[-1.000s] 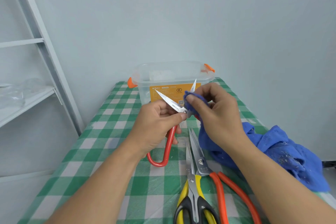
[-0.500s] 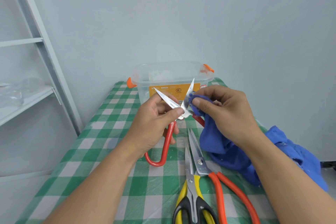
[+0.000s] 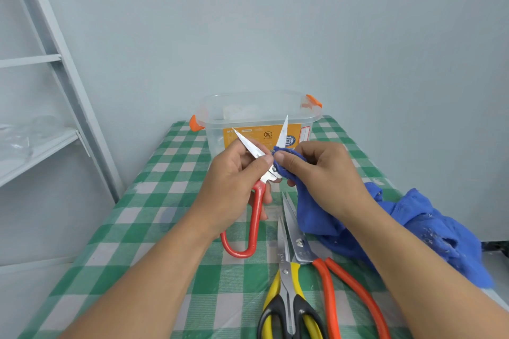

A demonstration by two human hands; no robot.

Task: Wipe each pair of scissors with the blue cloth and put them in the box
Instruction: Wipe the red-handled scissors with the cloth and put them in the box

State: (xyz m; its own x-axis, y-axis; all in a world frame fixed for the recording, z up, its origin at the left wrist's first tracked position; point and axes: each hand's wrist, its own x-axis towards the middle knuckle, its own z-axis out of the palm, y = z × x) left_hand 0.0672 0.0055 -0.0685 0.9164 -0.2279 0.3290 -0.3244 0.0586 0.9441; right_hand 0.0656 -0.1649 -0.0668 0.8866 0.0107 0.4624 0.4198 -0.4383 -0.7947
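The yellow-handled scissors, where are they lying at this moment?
In the head view, the yellow-handled scissors lie closed at bottom centre on the checked tablecloth, directly left of the orange-handled scissors.

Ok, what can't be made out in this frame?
Head view:
Red scissors: second handle hidden behind the right hand and blue cloth.
Yellow scissors and orange scissors: handle ends cut off by the bottom edge.
Box: contents blurred by its cloudy wall; label print too small.

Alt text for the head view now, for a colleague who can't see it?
The left hand holds red-handled scissors, blades spread, while the right hand holds the blue cloth near their pivot. Yellow-handled scissors and orange-handled scissors lie on the checked table; a clear box stands behind.
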